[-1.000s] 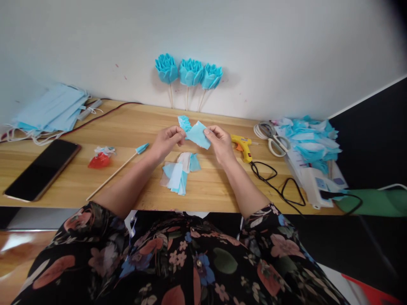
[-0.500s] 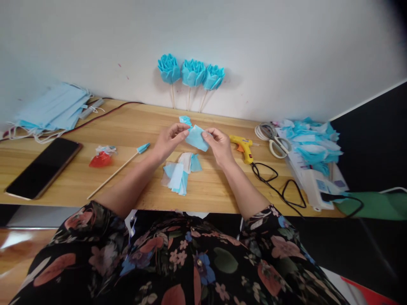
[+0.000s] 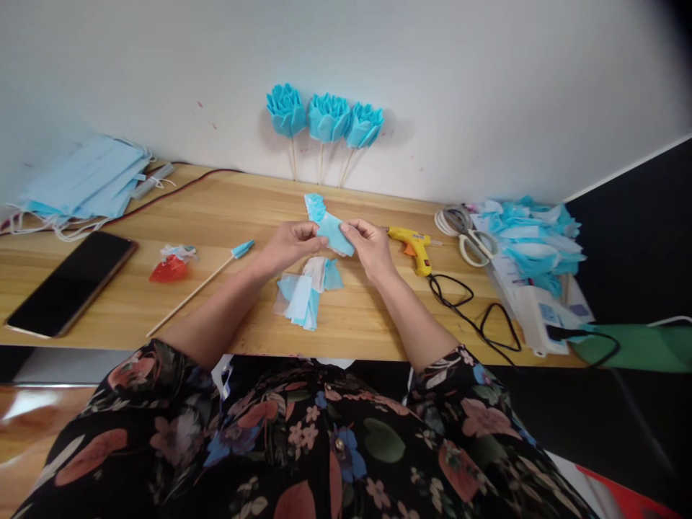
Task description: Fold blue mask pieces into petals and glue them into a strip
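Observation:
My left hand (image 3: 295, 244) and my right hand (image 3: 370, 246) pinch a light blue piece of mask fabric (image 3: 337, 235) between them, one at each side. Behind it on the table lies a small pile of blue pieces (image 3: 314, 207). Nearer to me, white and blue fabric strips (image 3: 301, 294) are fanned out below the hands. To the left rests a thin wooden stick (image 3: 194, 293) with a blue wrapped tip. A yellow hot glue gun (image 3: 411, 245) lies just right of my right hand.
Three blue fabric flowers (image 3: 329, 117) on sticks lean against the wall. Face masks (image 3: 83, 179), a black phone (image 3: 73, 283) and a red packet (image 3: 171, 267) lie left. Scissors (image 3: 476, 246), a blue fabric heap (image 3: 535, 234), a white power strip (image 3: 537, 317) and a black cord (image 3: 459, 306) are right.
The fabric piece has turned slightly between my hands, and my left fingers have shifted down a little along its edge. The view has tilted slightly.

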Action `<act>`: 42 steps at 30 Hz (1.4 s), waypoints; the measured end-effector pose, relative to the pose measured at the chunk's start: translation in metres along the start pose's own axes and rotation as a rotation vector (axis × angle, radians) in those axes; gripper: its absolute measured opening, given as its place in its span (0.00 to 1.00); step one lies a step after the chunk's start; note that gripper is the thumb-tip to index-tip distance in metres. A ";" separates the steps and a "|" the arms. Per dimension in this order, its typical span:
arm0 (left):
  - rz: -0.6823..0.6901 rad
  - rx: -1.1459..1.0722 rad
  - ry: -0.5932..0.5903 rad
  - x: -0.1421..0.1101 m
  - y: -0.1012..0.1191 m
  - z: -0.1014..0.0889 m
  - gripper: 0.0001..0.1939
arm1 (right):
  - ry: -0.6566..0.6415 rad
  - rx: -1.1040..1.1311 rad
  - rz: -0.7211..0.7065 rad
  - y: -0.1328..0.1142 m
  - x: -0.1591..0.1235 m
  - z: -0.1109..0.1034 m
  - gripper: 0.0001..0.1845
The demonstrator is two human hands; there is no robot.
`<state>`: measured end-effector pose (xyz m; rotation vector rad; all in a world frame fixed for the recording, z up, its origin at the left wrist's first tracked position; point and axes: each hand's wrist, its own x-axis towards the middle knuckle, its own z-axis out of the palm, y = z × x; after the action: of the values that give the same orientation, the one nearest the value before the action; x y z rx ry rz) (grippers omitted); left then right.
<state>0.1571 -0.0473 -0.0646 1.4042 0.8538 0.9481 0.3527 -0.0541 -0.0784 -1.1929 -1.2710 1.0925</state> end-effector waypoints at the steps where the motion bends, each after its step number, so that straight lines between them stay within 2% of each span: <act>1: 0.003 0.019 0.004 0.000 0.000 0.000 0.17 | -0.007 0.001 -0.005 0.000 0.000 0.000 0.23; 6: 0.034 0.065 0.037 0.001 0.003 -0.003 0.19 | -0.060 -0.028 -0.075 -0.002 0.000 -0.001 0.29; 9: 0.046 0.056 0.061 0.002 0.004 -0.003 0.19 | -0.053 -0.079 -0.145 -0.006 -0.003 -0.003 0.28; 12: 0.047 0.048 0.091 0.002 0.003 -0.003 0.19 | -0.059 -0.200 -0.289 -0.011 -0.006 -0.006 0.24; 15: 0.051 0.050 0.110 0.002 0.003 -0.003 0.19 | -0.110 -0.368 -0.494 -0.014 -0.008 -0.007 0.20; 17: 0.061 0.051 0.112 0.003 0.003 -0.003 0.20 | -0.143 -0.494 -0.611 -0.013 -0.008 -0.006 0.21; 19: 0.073 0.047 0.098 0.003 0.002 -0.003 0.20 | -0.159 -0.602 -0.657 -0.009 -0.007 -0.004 0.24; 21: 0.078 0.049 0.068 0.004 0.001 -0.003 0.21 | -0.136 -0.641 -0.636 -0.006 -0.006 -0.002 0.25; 23: 0.065 0.063 0.044 0.004 0.000 -0.003 0.21 | -0.087 -0.578 -0.555 -0.003 -0.004 -0.002 0.22; 28: 0.040 0.104 0.062 0.005 -0.003 -0.005 0.21 | 0.058 -0.137 -0.226 -0.002 0.002 -0.006 0.16; 31: 0.058 0.108 0.073 0.005 -0.002 -0.006 0.21 | 0.103 0.060 -0.082 -0.001 0.006 -0.008 0.15; 36: 0.066 0.118 0.085 0.004 0.002 -0.007 0.23 | 0.097 0.203 -0.005 -0.002 0.008 -0.007 0.14; 42: 0.055 0.131 0.082 0.003 0.002 -0.007 0.22 | 0.091 0.258 0.035 -0.005 0.007 -0.007 0.16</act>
<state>0.1517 -0.0414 -0.0623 1.5160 0.9568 1.0129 0.3598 -0.0480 -0.0727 -1.0596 -1.0090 1.1754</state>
